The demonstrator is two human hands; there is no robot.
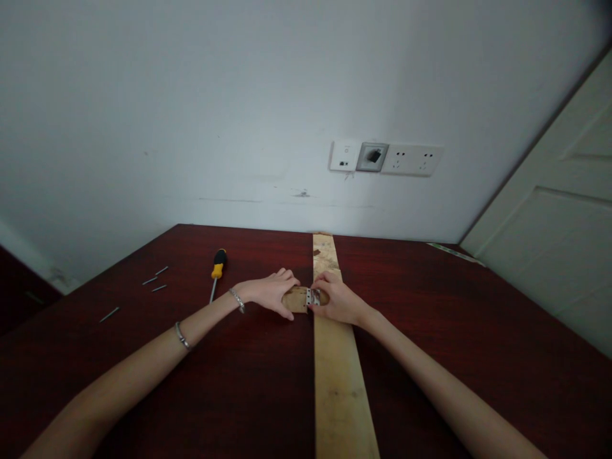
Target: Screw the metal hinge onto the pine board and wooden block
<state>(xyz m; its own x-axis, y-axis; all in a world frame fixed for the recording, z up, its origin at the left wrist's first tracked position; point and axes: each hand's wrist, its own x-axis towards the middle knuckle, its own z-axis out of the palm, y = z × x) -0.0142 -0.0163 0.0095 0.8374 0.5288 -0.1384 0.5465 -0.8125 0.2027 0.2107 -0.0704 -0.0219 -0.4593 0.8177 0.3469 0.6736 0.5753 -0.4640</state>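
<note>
My left hand grips a short wooden block from its left, thumb on the near side and fingers on the far side. My right hand pinches a small metal hinge with screw holes, which lies at the block's right end. Both meet at the left edge of a long wooden plank that runs from the near edge towards the wall. The fingers of my right hand hide part of the hinge, and whether it is fastened cannot be seen.
A yellow and black screwdriver lies left of my left hand on the dark red table. Further left are several loose screws. The wall behind carries socket plates. A thin strip lies at the back right, near a white door.
</note>
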